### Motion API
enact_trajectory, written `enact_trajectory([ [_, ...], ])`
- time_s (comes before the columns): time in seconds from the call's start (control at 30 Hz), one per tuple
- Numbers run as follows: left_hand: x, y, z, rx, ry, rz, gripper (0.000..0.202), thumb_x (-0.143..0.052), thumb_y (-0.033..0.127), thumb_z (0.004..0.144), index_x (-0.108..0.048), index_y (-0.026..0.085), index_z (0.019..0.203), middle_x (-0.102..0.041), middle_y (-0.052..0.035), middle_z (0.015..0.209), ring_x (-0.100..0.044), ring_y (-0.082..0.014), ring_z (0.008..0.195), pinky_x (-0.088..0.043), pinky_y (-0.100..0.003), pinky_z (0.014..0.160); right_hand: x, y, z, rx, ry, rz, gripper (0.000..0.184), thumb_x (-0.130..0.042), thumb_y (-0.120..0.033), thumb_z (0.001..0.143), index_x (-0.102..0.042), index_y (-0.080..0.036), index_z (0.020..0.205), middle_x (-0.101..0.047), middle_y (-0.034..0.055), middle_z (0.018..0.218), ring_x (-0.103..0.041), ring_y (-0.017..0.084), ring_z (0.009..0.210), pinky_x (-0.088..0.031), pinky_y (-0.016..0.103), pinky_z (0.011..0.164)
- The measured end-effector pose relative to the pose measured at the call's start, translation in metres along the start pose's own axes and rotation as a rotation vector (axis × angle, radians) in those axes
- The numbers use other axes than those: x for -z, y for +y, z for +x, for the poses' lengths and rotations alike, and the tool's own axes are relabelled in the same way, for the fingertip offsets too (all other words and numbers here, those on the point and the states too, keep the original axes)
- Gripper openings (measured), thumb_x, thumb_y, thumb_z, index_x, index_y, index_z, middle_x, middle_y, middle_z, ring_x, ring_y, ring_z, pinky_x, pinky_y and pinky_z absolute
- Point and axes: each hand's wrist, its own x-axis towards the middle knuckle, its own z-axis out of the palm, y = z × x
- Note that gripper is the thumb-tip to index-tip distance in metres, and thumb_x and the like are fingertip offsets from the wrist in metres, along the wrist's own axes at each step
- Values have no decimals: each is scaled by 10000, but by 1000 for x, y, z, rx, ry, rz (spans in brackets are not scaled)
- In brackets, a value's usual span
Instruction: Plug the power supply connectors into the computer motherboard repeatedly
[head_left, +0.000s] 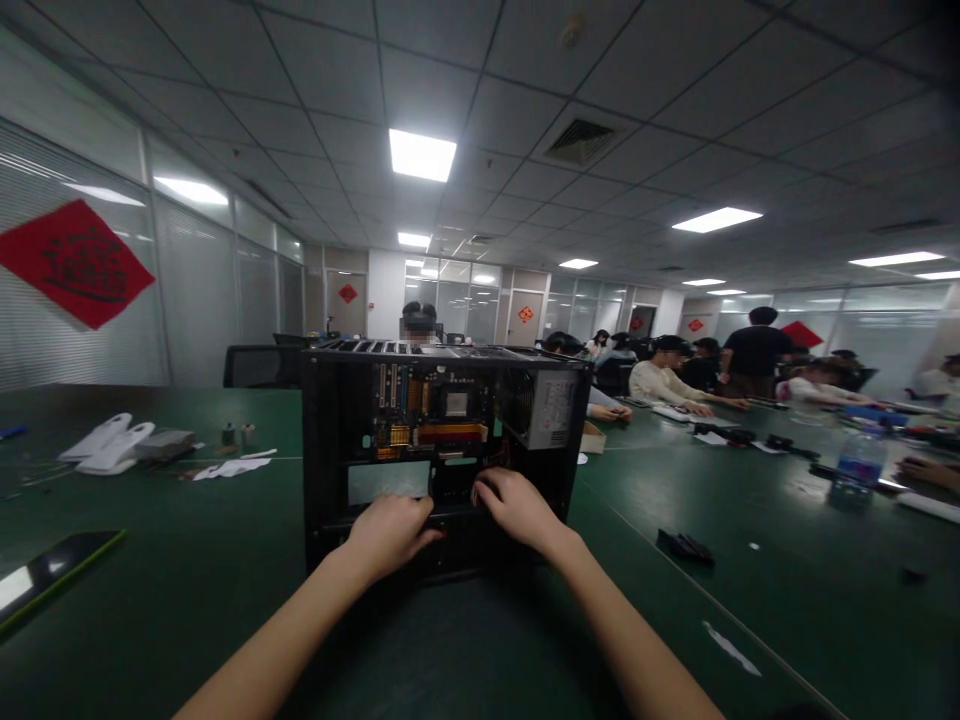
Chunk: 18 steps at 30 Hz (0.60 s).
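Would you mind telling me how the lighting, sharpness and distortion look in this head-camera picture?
In the head view, the ceiling panels glare white while the green table stays dim; wide-angle distortion bends the ceiling lines and darkens the corners; the open computer case is fairly sharp, the left hand and right hand on its lower edge slightly soft, and the people behind are blurry.

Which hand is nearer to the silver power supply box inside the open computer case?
Right. The right hand reaches into the case just below and left of the power supply box; the left hand rests on the case's lower edge, farther left.
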Motion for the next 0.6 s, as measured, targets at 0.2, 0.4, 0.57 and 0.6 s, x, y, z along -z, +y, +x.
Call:
enact_trajectory([
  [0.2,-4,-2,-1,12,-15,10,298,-500,433,921,-635,184,1014,-727,-133,918,-704,-339,843,-559,-433,701,-19,8,60,-273,-562,76,302,-556,-361,903,-734,-200,1086,-730,90,1113,-685,218,1011,-502,269,807],
  [0.4,-1,-1,-2,21,-63,6,306,-471,423,929,-618,178,1040,-728,-133,941,-699,-344,849,-554,-458,715,-42,20,63,-429,-567,-12,178,-693,-278,751,-782,-160,849,-751,165,890,-708,314,928,-536,353,745],
  [0.57,-1,0,-2,13,-72,-2,305,-452,424,938,-615,183,1029,-723,-129,940,-697,-319,847,-543,-412,704,-43,25,62,-377,-585,72,145,-793,-286,642,-711,-187,575,-696,86,622,-685,265,655,-527,351,619],
  [0.6,-1,0,-2,11,-66,-9,301,-452,423,938,-616,186,1024,-721,-126,940,-697,-316,850,-541,-407,707,-41,25,61,-347,-568,106,180,-792,-322,657,-704,-191,569,-681,65,593,-666,237,608,-519,333,594],
])
